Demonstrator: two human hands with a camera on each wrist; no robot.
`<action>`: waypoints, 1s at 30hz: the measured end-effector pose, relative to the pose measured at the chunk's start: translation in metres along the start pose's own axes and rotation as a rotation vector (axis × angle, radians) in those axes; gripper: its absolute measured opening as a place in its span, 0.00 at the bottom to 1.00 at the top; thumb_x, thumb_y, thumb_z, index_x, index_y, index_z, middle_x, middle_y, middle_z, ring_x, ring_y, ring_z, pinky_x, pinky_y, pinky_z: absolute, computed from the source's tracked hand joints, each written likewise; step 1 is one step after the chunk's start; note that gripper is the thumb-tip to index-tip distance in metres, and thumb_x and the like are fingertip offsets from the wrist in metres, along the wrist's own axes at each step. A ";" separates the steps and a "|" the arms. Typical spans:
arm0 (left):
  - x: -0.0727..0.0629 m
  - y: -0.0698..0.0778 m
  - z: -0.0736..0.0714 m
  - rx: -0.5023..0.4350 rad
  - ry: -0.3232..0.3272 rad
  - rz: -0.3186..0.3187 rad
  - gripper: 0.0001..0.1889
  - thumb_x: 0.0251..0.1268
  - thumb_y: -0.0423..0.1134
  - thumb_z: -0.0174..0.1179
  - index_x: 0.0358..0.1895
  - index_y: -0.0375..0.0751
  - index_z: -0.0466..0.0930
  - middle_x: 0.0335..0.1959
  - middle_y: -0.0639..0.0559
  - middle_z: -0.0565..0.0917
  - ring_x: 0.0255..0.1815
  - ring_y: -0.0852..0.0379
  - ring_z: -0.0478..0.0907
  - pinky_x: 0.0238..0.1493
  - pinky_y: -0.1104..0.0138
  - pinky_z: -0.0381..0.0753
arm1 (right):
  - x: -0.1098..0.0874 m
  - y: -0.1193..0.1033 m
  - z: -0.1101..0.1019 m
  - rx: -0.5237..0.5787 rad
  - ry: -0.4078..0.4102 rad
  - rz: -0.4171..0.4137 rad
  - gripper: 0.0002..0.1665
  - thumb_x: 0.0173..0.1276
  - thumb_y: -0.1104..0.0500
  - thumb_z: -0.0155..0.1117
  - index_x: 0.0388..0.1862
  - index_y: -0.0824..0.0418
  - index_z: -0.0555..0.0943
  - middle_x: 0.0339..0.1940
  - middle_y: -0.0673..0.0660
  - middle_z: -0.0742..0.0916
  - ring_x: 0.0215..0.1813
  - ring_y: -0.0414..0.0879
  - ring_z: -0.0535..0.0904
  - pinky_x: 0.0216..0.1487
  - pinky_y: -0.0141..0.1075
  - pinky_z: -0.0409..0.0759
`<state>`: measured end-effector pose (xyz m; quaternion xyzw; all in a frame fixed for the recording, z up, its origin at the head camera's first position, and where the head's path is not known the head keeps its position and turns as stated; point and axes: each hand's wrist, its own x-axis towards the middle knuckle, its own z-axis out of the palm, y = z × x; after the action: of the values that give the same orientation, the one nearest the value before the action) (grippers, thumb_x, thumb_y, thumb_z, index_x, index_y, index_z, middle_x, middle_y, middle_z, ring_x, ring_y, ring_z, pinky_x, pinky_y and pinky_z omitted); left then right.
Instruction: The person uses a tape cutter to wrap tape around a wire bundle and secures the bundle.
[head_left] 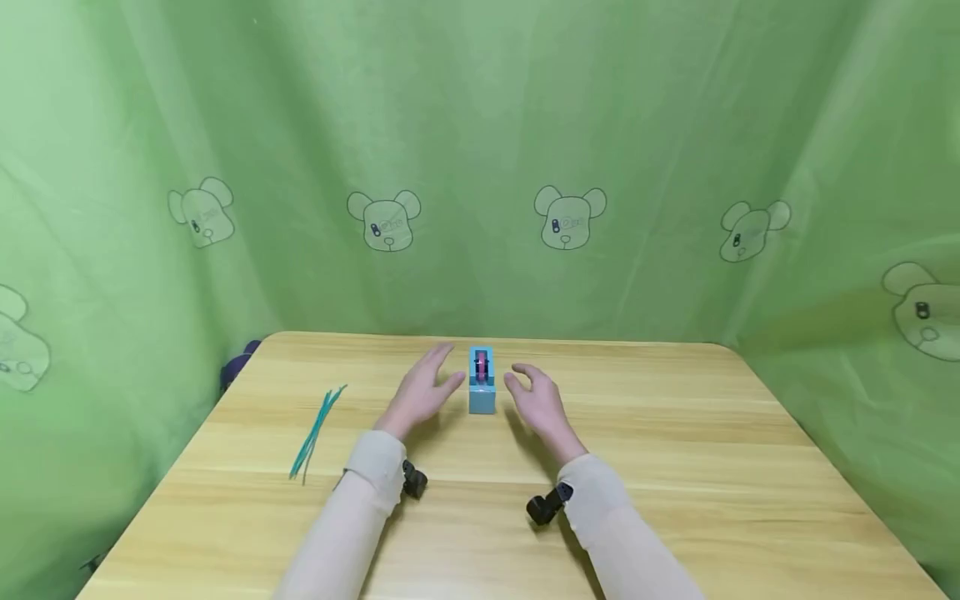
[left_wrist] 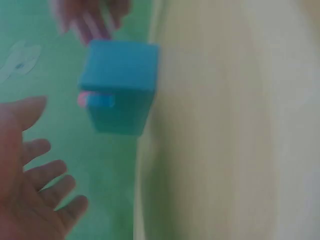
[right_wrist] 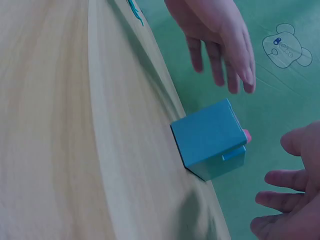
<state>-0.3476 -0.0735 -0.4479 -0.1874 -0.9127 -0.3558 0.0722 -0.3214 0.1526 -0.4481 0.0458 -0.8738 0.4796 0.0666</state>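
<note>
A blue box-shaped holder [head_left: 482,400] with a pink round part [head_left: 482,367] in its open top stands on the wooden table [head_left: 675,433], towards its far edge. My left hand [head_left: 422,393] is just left of it, fingers spread and apart from its side. On the other side my right hand [head_left: 540,407] faces it with relaxed fingers and an empty palm. In the left wrist view the blurred holder [left_wrist: 120,65] lies between both hands. The right wrist view shows the holder [right_wrist: 207,132] with a bit of pink sticking out at its end.
Several thin teal strips [head_left: 315,433] lie in a loose bunch on the left part of the table. A green curtain [head_left: 480,283] with bear-head drawings hangs around the back and sides. Something dark purple [head_left: 238,365] shows beyond the table's left edge.
</note>
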 end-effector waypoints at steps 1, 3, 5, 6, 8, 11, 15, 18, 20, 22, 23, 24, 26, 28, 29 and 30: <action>0.002 0.000 0.001 -0.022 0.012 0.016 0.34 0.74 0.54 0.54 0.78 0.47 0.56 0.78 0.47 0.56 0.77 0.48 0.52 0.74 0.53 0.50 | 0.001 -0.001 0.002 0.021 0.004 0.013 0.29 0.77 0.48 0.53 0.70 0.62 0.70 0.72 0.63 0.70 0.74 0.62 0.59 0.72 0.56 0.56; 0.005 0.000 0.003 -0.052 0.033 0.033 0.33 0.74 0.51 0.55 0.77 0.47 0.58 0.77 0.48 0.59 0.76 0.49 0.54 0.73 0.54 0.52 | 0.002 -0.003 0.005 0.050 0.009 0.035 0.28 0.77 0.48 0.54 0.69 0.62 0.71 0.71 0.63 0.72 0.73 0.63 0.62 0.71 0.56 0.59; 0.008 0.000 0.005 -0.071 0.045 0.039 0.32 0.74 0.51 0.56 0.76 0.46 0.59 0.76 0.47 0.60 0.76 0.48 0.56 0.73 0.53 0.52 | 0.004 -0.003 0.008 0.068 0.012 0.047 0.27 0.77 0.50 0.55 0.67 0.63 0.73 0.69 0.63 0.74 0.71 0.62 0.64 0.70 0.56 0.61; 0.009 0.001 0.005 -0.082 0.048 0.035 0.32 0.74 0.51 0.56 0.76 0.46 0.60 0.76 0.47 0.61 0.76 0.48 0.56 0.73 0.53 0.52 | 0.004 -0.004 0.009 0.077 0.011 0.052 0.26 0.76 0.50 0.56 0.66 0.64 0.73 0.68 0.63 0.75 0.70 0.62 0.66 0.69 0.55 0.62; 0.011 0.001 0.006 -0.097 0.050 0.029 0.32 0.74 0.50 0.56 0.76 0.45 0.60 0.76 0.46 0.61 0.75 0.48 0.56 0.73 0.53 0.52 | 0.004 -0.004 0.011 0.102 0.004 0.058 0.25 0.76 0.51 0.57 0.64 0.65 0.75 0.63 0.63 0.78 0.67 0.60 0.70 0.67 0.54 0.67; 0.015 0.001 0.006 -0.117 0.044 0.025 0.31 0.74 0.49 0.56 0.76 0.45 0.60 0.76 0.45 0.61 0.76 0.48 0.56 0.73 0.54 0.52 | 0.005 -0.004 0.014 0.140 -0.002 0.079 0.22 0.75 0.52 0.58 0.59 0.67 0.78 0.55 0.62 0.82 0.59 0.56 0.75 0.61 0.50 0.73; 0.018 0.001 0.007 -0.144 0.027 0.033 0.31 0.75 0.48 0.55 0.75 0.43 0.60 0.76 0.44 0.59 0.76 0.48 0.55 0.73 0.54 0.52 | 0.004 -0.006 0.017 0.190 -0.003 0.125 0.19 0.74 0.54 0.59 0.55 0.66 0.80 0.49 0.60 0.83 0.52 0.54 0.77 0.55 0.46 0.76; 0.019 0.002 0.009 -0.151 0.011 0.036 0.31 0.75 0.48 0.55 0.76 0.42 0.60 0.77 0.44 0.58 0.76 0.47 0.54 0.73 0.52 0.52 | 0.003 -0.006 0.018 0.218 -0.012 0.153 0.18 0.74 0.55 0.59 0.54 0.66 0.81 0.48 0.60 0.83 0.50 0.53 0.76 0.52 0.44 0.76; 0.021 0.001 0.009 -0.156 0.002 0.032 0.31 0.76 0.48 0.54 0.76 0.42 0.59 0.77 0.45 0.58 0.76 0.47 0.54 0.73 0.52 0.52 | 0.004 -0.006 0.019 0.235 -0.020 0.166 0.18 0.74 0.54 0.60 0.54 0.65 0.81 0.47 0.60 0.82 0.47 0.52 0.77 0.49 0.43 0.77; 0.023 0.000 0.009 -0.167 0.001 0.029 0.30 0.76 0.48 0.53 0.76 0.44 0.59 0.77 0.45 0.58 0.76 0.46 0.54 0.73 0.51 0.52 | 0.006 -0.007 0.021 0.255 -0.025 0.179 0.17 0.74 0.54 0.60 0.53 0.65 0.81 0.46 0.59 0.82 0.41 0.50 0.77 0.42 0.41 0.78; 0.024 -0.001 0.009 -0.174 0.001 0.028 0.30 0.76 0.48 0.53 0.76 0.44 0.60 0.77 0.45 0.58 0.76 0.46 0.54 0.73 0.51 0.52 | 0.006 -0.007 0.022 0.266 -0.031 0.190 0.18 0.74 0.53 0.60 0.53 0.64 0.81 0.46 0.59 0.82 0.37 0.49 0.76 0.38 0.39 0.78; 0.025 -0.002 0.010 -0.182 0.000 0.027 0.30 0.76 0.48 0.53 0.76 0.44 0.60 0.77 0.45 0.58 0.76 0.46 0.54 0.73 0.51 0.52 | 0.006 -0.007 0.022 0.276 -0.037 0.197 0.18 0.73 0.53 0.61 0.53 0.64 0.81 0.45 0.59 0.82 0.33 0.47 0.76 0.34 0.38 0.77; 0.028 -0.003 0.011 -0.200 -0.005 0.024 0.30 0.76 0.48 0.53 0.76 0.45 0.60 0.77 0.44 0.58 0.76 0.45 0.54 0.73 0.49 0.52 | 0.006 -0.007 0.024 0.300 -0.051 0.211 0.18 0.73 0.52 0.61 0.52 0.65 0.82 0.42 0.61 0.82 0.26 0.45 0.72 0.26 0.36 0.73; 0.029 -0.003 0.011 -0.225 -0.024 0.007 0.31 0.76 0.49 0.54 0.76 0.47 0.59 0.77 0.45 0.57 0.77 0.46 0.53 0.73 0.49 0.52 | 0.006 -0.007 0.025 0.304 -0.065 0.219 0.19 0.73 0.51 0.62 0.50 0.65 0.82 0.39 0.61 0.82 0.22 0.42 0.70 0.22 0.34 0.70; 0.031 -0.004 0.012 -0.238 -0.034 0.001 0.31 0.75 0.50 0.53 0.77 0.48 0.58 0.78 0.46 0.57 0.77 0.46 0.53 0.72 0.48 0.52 | 0.006 -0.006 0.025 0.304 -0.069 0.222 0.19 0.73 0.50 0.62 0.50 0.65 0.83 0.38 0.61 0.82 0.22 0.42 0.69 0.22 0.34 0.69; 0.032 -0.005 0.013 -0.251 -0.045 -0.006 0.32 0.75 0.51 0.53 0.77 0.49 0.58 0.78 0.47 0.56 0.77 0.46 0.52 0.72 0.48 0.52 | 0.006 -0.006 0.025 0.303 -0.068 0.223 0.20 0.72 0.50 0.63 0.49 0.65 0.83 0.37 0.61 0.82 0.21 0.42 0.68 0.22 0.34 0.69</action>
<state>-0.3784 -0.0586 -0.4521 -0.2005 -0.8628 -0.4633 0.0266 -0.3282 0.1282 -0.4559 -0.0255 -0.7930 0.6082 -0.0242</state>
